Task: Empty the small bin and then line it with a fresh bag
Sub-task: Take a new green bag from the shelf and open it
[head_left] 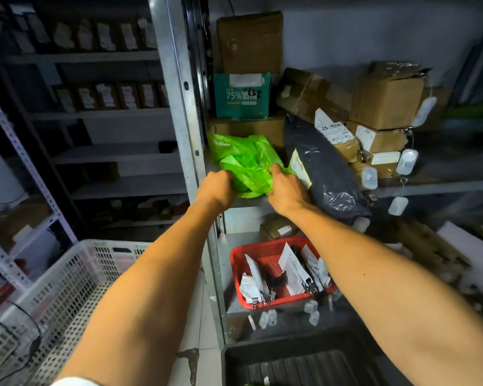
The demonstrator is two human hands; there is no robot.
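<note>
A crumpled bright green plastic bag lies on a metal shelf at chest height, in the middle of the view. My left hand grips the bag's near left edge, its fingers curled into the plastic. On the near right edge my right hand pinches the bag. Both arms reach forward from the bottom of the frame. A dark empty bin with a ribbed floor stands at the bottom, below my right arm.
A dark grey parcel bag lies right of the green bag, with cardboard boxes behind. A red basket of packets sits on the lower shelf. A white slotted crate stands at the lower left. An upright steel post divides the shelves.
</note>
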